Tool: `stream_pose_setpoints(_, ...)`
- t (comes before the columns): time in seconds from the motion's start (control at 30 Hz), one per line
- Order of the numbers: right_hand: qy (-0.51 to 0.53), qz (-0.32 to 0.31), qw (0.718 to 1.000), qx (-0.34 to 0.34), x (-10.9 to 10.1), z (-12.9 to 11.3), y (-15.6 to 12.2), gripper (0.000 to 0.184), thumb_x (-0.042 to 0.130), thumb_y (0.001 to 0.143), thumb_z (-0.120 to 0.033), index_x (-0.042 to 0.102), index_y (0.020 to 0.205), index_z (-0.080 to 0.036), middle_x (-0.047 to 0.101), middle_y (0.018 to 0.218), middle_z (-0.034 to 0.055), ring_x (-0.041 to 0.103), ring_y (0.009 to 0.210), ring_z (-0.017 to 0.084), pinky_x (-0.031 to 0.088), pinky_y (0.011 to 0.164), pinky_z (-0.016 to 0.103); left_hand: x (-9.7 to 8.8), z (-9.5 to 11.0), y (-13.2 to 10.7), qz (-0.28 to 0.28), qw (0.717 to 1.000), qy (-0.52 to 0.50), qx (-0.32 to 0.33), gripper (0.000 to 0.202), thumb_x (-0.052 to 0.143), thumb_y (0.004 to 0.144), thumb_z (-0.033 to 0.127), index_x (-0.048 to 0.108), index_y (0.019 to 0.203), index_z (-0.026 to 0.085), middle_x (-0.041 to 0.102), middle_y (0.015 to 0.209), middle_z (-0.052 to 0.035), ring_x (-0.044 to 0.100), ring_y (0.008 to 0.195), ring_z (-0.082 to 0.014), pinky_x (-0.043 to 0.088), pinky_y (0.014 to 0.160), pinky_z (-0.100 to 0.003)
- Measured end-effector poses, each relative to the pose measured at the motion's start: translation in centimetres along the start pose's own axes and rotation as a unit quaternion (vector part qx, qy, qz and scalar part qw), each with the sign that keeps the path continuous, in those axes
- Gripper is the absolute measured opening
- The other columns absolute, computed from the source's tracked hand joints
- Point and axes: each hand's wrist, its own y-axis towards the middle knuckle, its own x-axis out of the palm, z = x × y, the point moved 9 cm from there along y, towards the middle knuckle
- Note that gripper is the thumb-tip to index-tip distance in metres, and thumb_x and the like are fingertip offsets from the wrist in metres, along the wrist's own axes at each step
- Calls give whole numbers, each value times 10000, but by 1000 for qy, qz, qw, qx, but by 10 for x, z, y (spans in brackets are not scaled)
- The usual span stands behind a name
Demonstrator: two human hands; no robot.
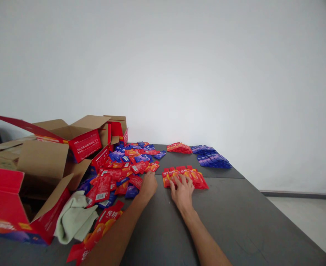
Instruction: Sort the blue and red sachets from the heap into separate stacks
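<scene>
My left hand is closed at the right edge of a loose heap of red and blue packets. A small red-and-orange packet shows just beyond its fingers and seems pinched in them; the fingertips are hidden. My right hand lies with fingers spread over an overlapping row of red packets, touching their near side. Behind it sit a fanned stack of red packets and two fanned rows of blue packets.
Open red cartons crowd the left side, with more cartons behind. A pale green cloth lies between the front carton and the packet heap. The grey table meets a white wall at the back.
</scene>
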Motion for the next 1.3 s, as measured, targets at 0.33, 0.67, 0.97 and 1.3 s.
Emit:
stream_pose_setpoints(0.33,46,-42,995,-75,19,-24,-13,301,480,951,-310,700,1155,-290,580,1318,78,427,1189,310,380,981,537,18,-15,22,-12,989,146,-27,456,487,871,231,589,1314,190,526,1411,-177,415,1328,-346,261,1099,-528)
stream_pose_setpoints(0.67,47,-45,994,-84,17,-28,-17,263,500,935,-254,722,1075,-252,597,1296,78,440,1167,294,393,952,467,3,-6,-7,9,989,126,-83,322,587,827,136,618,1147,149,624,1190,-189,558,1137,-289,370,976,-372)
stream_pose_setpoints(0.97,100,-83,988,-88,19,-34,-23,264,510,923,-263,729,1062,-216,679,1173,88,505,1100,283,414,932,431,-7,-33,-38,77,955,-232,-170,539,730,593,75,586,1111,120,704,1013,-159,662,961,-287,441,805,-330)
stream_pose_setpoints(1.3,409,-160,895,70,36,-38,-32,385,498,916,-496,670,1023,-168,671,681,18,604,624,178,471,639,264,-9,-7,-58,42,848,-515,-117,325,773,643,277,644,909,144,717,859,-58,681,767,-178,539,707,-279)
